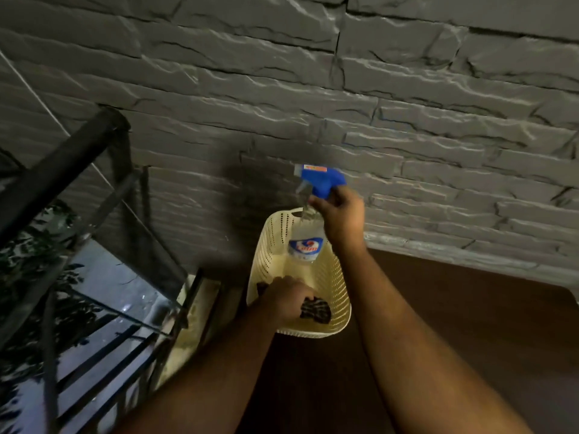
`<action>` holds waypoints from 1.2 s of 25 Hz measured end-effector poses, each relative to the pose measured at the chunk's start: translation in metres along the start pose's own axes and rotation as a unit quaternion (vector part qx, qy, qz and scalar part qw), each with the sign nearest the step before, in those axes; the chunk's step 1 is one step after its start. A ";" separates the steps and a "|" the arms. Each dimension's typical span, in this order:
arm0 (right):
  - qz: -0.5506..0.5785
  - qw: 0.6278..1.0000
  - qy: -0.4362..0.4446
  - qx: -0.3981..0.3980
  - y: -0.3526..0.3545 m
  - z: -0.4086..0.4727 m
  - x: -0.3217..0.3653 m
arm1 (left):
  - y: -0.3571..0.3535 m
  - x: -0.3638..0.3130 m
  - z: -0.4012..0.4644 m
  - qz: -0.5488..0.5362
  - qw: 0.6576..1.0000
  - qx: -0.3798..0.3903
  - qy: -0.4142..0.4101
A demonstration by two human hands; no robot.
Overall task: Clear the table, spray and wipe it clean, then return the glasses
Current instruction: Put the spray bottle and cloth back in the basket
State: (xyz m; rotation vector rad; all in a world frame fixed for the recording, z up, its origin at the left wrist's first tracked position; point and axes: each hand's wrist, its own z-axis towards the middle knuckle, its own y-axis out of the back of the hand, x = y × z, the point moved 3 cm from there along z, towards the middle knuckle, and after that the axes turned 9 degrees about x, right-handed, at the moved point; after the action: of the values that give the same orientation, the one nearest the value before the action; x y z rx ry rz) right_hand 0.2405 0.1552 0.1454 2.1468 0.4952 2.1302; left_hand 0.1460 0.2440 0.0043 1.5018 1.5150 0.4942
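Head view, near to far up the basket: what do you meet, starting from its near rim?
Near rim of the cream basket → dark cloth under the left hand → spray bottle → right hand gripping its neck → blue trigger head → stone wall.

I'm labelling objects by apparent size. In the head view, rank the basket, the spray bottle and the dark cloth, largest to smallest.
1. Basket, clearly the largest.
2. Spray bottle, held over the basket by the right hand.
3. Dark cloth, though the left hand hides part of it.
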 end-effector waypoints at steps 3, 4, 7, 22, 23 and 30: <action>0.011 0.999 -0.045 -0.005 -0.015 0.004 -0.037 | -0.010 0.007 0.015 -0.014 1.000 0.005 -0.001; 0.017 0.999 -0.050 -0.007 -0.018 0.006 -0.045 | -0.013 0.008 0.019 -0.023 1.000 0.010 0.000; 0.024 0.998 -0.051 0.003 -0.029 0.016 -0.061 | -0.026 0.012 0.028 -0.020 1.000 0.019 0.004; -0.062 0.995 -0.071 0.032 0.005 -0.013 -0.054 | 0.001 0.000 0.025 -0.067 0.991 -0.115 -0.017; -0.076 0.995 -0.064 0.021 0.013 -0.019 -0.053 | 0.005 -0.002 0.023 -0.066 0.991 -0.117 -0.010; -0.095 0.995 -0.031 0.020 0.080 -0.106 -0.065 | 0.022 -0.053 -0.026 -0.162 0.965 -0.200 0.045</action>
State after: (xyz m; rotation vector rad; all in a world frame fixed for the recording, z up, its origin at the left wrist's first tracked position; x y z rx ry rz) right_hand 0.1507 0.0428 0.1083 2.0844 0.7124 1.9639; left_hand 0.1284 0.2061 0.0516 0.9119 1.5804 0.6327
